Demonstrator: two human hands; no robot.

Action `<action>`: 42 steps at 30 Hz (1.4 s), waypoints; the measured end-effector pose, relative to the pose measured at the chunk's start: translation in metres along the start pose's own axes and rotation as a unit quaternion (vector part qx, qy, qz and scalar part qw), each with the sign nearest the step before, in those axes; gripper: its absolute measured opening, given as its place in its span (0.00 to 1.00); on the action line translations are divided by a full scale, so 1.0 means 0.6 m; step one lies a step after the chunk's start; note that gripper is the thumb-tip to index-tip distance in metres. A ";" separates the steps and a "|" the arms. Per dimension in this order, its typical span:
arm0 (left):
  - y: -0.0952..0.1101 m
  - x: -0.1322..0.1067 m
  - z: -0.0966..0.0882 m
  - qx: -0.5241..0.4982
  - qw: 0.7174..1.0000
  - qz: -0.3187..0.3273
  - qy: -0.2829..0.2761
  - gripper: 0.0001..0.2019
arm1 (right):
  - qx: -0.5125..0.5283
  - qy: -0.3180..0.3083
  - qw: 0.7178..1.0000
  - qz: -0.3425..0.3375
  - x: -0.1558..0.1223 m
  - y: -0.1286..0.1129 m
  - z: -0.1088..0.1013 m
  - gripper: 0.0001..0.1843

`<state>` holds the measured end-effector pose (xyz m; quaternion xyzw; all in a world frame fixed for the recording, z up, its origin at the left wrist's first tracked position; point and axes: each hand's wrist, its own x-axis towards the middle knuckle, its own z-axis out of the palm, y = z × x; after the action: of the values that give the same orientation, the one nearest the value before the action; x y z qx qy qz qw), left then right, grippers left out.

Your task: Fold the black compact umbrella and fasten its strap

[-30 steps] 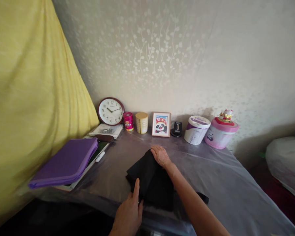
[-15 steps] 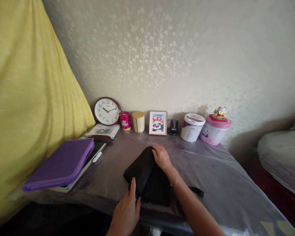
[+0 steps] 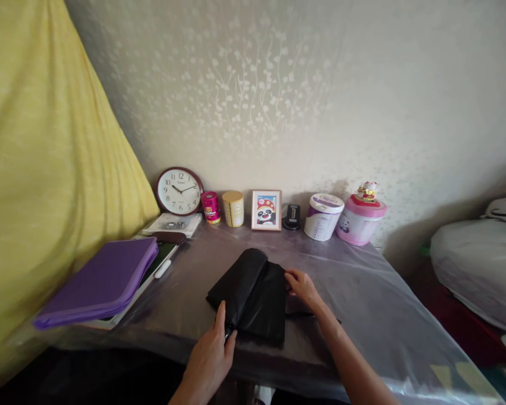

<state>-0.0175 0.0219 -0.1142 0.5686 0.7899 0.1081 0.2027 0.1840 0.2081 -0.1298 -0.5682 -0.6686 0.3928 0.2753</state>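
Note:
A black folding umbrella (image 3: 242, 287), its fabric partly rolled, lies on the table in front of me. My left hand (image 3: 211, 351) grips its near end, with the index finger stretched along the fabric and a small dark hard part showing beside the thumb. On the other side, my right hand (image 3: 303, 287) pinches the right edge of the flat fabric panel. A thin black strap (image 3: 301, 315) runs out to the right beneath my right forearm.
On the left a purple folder (image 3: 101, 278) lies over books, near a white pen-like object (image 3: 162, 269). Along the wall stand a clock (image 3: 179, 191), a pink can (image 3: 211, 208), a yellow tin (image 3: 233, 209), a panda picture (image 3: 266, 210), a black device (image 3: 292, 218) and two tubs (image 3: 324, 219).
My right hand has moved from the top of the rolled part down and right to the flat panel's edge. My left hand keeps its hold at the near end.

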 end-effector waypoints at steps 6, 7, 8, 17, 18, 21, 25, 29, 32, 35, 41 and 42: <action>-0.005 0.004 0.007 -0.006 1.000 0.012 0.012 0.29 | 0.063 0.006 0.998 -0.008 0.013 -0.017 0.007 0.18; -0.005 0.005 0.008 -0.007 1.000 0.013 0.013 0.29 | 0.071 -0.002 0.997 -0.011 0.016 -0.019 0.007 0.17; -0.005 0.005 0.008 -0.008 1.000 0.013 0.012 0.29 | 0.078 -0.015 0.997 -0.011 0.019 -0.020 0.007 0.15; -0.001 0.004 0.004 -0.005 1.000 0.005 0.004 0.29 | 0.093 -0.137 0.984 0.072 0.029 -0.022 -0.009 0.12; -0.002 0.004 0.004 -0.007 1.000 0.005 0.004 0.29 | 0.100 -0.143 0.982 0.076 0.030 -0.025 -0.011 0.12; -0.002 0.005 0.004 -0.009 1.000 0.006 -0.001 0.29 | 0.120 -0.159 0.976 0.087 0.036 -0.031 -0.013 0.12; -0.001 0.005 0.003 -0.005 1.000 0.002 -0.006 0.30 | 0.112 -0.161 0.974 0.115 0.050 -0.030 -0.007 0.13; 0.001 0.003 0.001 -0.006 1.000 0.001 -0.007 0.29 | 0.098 -0.144 0.974 0.142 0.058 -0.027 -0.005 0.13; 0.003 0.003 -0.001 -0.003 1.000 0.000 -0.010 0.29 | 0.124 -0.154 0.969 0.148 0.055 -0.027 -0.013 0.14; 0.003 0.002 -0.002 0.001 1.000 0.000 -0.013 0.29 | 0.159 -0.193 0.956 0.151 0.048 -0.024 -0.028 0.12; -0.002 0.003 0.004 -0.015 1.000 0.013 0.001 0.29 | 0.183 -0.264 0.936 0.144 0.050 -0.010 -0.044 0.08; -0.002 0.004 0.005 -0.016 1.000 0.012 0.000 0.29 | 0.182 -0.269 0.935 0.142 0.051 -0.009 -0.045 0.08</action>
<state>-0.0178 0.0232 -0.1180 0.5744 0.7815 0.1227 0.2105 0.1967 0.2437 -0.1133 -0.4709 -0.5472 0.6806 0.1251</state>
